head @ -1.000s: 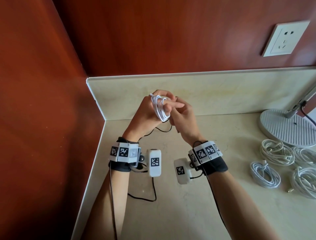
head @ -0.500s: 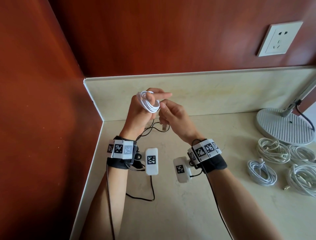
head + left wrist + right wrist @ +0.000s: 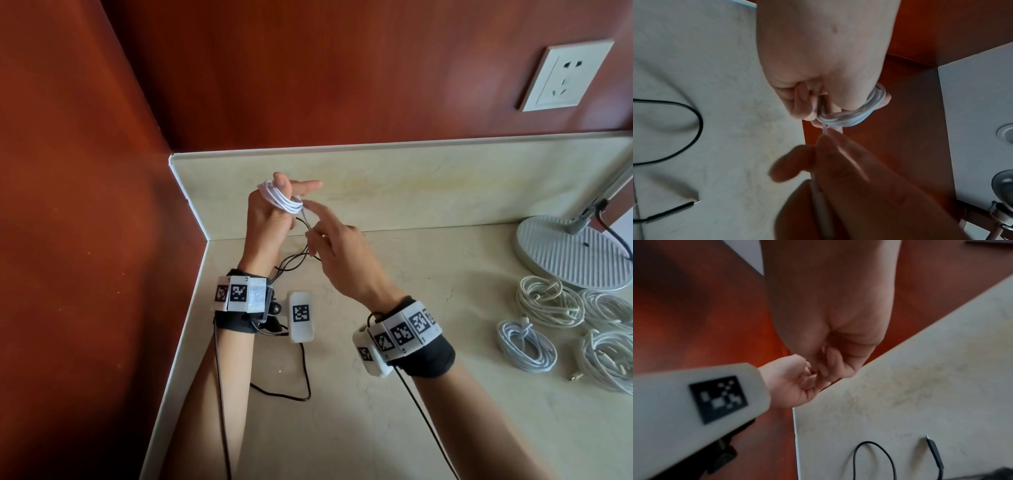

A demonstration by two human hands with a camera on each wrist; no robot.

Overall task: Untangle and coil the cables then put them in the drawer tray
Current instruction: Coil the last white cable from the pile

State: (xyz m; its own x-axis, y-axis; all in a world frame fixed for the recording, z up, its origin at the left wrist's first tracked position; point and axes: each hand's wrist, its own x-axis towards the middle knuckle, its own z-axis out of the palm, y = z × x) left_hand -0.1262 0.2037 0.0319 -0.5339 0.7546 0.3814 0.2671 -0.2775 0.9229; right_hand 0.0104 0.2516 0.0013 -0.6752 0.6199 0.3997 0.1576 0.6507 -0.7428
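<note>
My left hand (image 3: 270,222) is raised above the counter's back left corner, with a white cable (image 3: 281,198) coiled round its fingers. The thumb lies on the loops and the index finger points right. In the left wrist view the coil (image 3: 859,116) wraps the curled fingers, and a short tail hangs from it. My right hand (image 3: 330,246), just below and to the right, pinches that tail (image 3: 306,221) between thumb and fingers, its index finger reaching toward the coil. The right wrist view shows my right hand's fingertips (image 3: 828,368) curled together; the cable is hidden there.
Several coiled white cables (image 3: 548,305) lie at the right near a round lamp base (image 3: 575,257). A thin black cable (image 3: 294,260) lies on the counter (image 3: 376,428) under my hands. Red walls close the left and back. No drawer tray is in view.
My right hand has dropped down and to the right, away from the coil, now holding only the short tail. My left hand has turned so the coil faces up.
</note>
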